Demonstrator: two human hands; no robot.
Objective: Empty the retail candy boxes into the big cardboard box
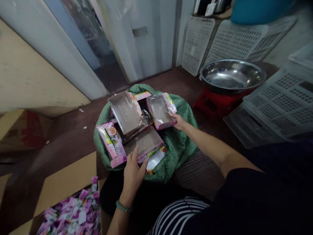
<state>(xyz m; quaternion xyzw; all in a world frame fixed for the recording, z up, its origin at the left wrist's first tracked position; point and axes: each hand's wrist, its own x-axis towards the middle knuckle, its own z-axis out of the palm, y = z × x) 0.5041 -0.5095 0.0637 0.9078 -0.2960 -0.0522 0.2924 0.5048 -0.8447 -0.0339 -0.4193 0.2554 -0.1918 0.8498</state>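
Several pink boxes with clear plastic windows lie in an open green woven sack (182,107). My right hand (179,122) grips the lower right corner of one pink windowed box (160,109) on the sack's right side. My left hand (134,169) is open, its fingers spread over the near edge of another windowed box (145,142); whether they touch it I cannot tell. Behind that one, a larger windowed box (126,112) lies tilted. A pink box with a fruit print (112,142) sits at the left. The fingertips of my right hand are partly hidden.
At the lower left stands an open carton (67,179) full of small pink packets (73,212). A steel bowl (232,76) rests on a red scale (210,104) at the right. White plastic crates (281,101) stand beyond it. Another carton (22,130) is at the far left.
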